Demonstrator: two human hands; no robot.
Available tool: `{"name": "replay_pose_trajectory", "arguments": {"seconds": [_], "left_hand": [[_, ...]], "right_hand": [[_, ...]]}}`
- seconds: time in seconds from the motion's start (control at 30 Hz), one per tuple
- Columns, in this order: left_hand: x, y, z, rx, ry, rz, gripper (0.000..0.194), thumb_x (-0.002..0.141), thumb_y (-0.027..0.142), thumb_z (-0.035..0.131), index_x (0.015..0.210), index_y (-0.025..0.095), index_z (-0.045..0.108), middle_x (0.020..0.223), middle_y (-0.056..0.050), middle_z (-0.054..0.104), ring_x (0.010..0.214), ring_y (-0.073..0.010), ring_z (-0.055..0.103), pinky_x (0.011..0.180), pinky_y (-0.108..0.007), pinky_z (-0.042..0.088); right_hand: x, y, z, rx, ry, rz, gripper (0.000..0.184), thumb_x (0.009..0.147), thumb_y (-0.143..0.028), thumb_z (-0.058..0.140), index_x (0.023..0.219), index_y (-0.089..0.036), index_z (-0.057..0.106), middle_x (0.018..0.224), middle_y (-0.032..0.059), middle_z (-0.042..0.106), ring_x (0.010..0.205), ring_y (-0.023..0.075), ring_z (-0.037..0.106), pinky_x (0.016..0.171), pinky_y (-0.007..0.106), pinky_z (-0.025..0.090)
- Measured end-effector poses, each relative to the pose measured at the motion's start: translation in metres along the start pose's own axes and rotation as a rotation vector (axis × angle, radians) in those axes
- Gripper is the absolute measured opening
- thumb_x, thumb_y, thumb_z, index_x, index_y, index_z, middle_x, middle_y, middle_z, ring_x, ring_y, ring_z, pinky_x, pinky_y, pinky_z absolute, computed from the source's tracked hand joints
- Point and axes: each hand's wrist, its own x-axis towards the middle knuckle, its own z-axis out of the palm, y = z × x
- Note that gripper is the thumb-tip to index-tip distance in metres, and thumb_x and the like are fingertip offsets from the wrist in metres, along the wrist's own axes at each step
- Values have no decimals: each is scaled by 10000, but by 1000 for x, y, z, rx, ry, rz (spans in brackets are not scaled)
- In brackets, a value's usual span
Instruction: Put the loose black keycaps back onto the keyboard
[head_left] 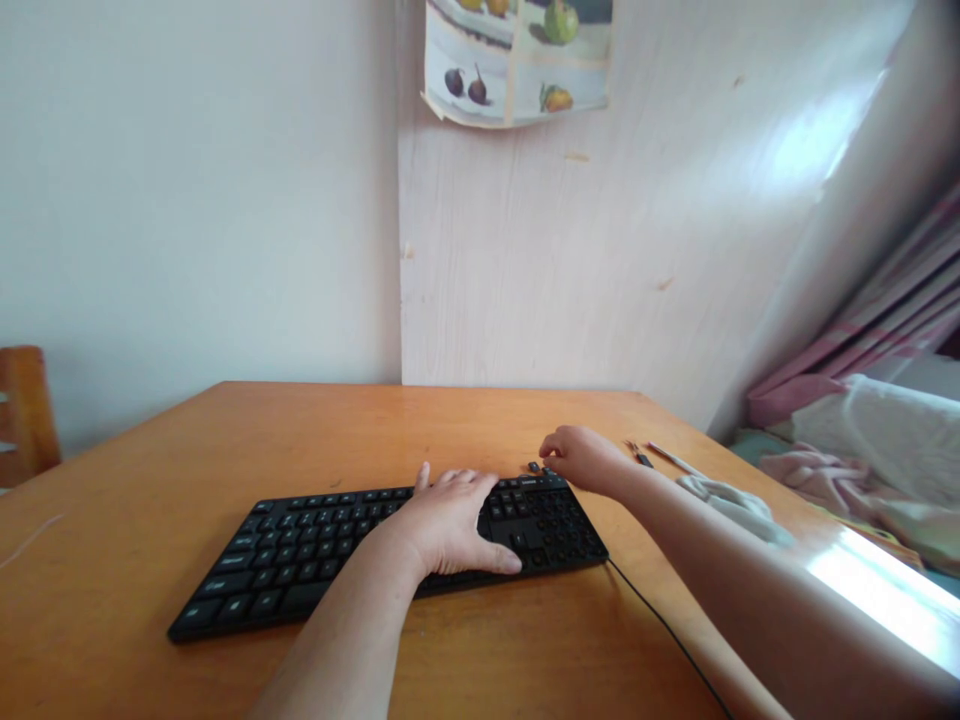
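Note:
A black keyboard [300, 555] lies across the wooden table [150, 470]. My left hand [450, 525] rests flat on its right-hand middle keys, fingers spread. At the keyboard's far right corner, my right hand [581, 458] is curled, its fingertips pinched at a small black keycap [534, 467] on the table just behind the keyboard. I cannot tell whether the keycap is gripped or only touched.
A thin tool [639, 455], a white stick [675, 460] and a crumpled grey cloth [731, 500] lie right of my right hand. The keyboard cable [660, 625] runs toward the front edge. A wooden chair [26, 410] stands at left; bedding [862, 450] lies at right.

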Motion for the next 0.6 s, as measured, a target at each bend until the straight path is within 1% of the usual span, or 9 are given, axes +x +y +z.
{"name": "replay_pose_trajectory", "arguments": {"seconds": [0.2,0.33,0.47,0.6], "left_hand": [[0,1,0,-11,-2,-5,1056,584,773,631,1461,243,377,1512,-162,392,1394,-382,318,1125,-660,20],[0,0,0,-9,2,-1,1044,587,770,629,1457,249,381,1509,-156,400,1387,-372,332,1128,-654,32],[0,-1,1,2,1,1,1050,585,784,616,1455,246,382,1506,-148,406,1383,-364,340,1133,-649,33],[0,0,1,4,-3,-5,1022,590,778,614,1447,268,388,1508,-133,409,1390,-351,332,1142,-630,39]], "right_hand": [[16,5,9,-23,-57,-12,269,795,-287,620,1019,-233,758,1015,69,734,921,221,659,779,291,483],[22,7,11,-26,-93,-23,278,781,-303,647,1026,-235,760,992,64,739,895,215,666,762,285,493],[26,8,12,-26,-115,-32,270,771,-314,661,1008,-236,764,996,62,737,910,217,663,765,282,490],[28,9,13,-24,-132,-25,268,768,-315,666,1006,-236,763,973,55,739,884,205,664,745,267,482]]}}
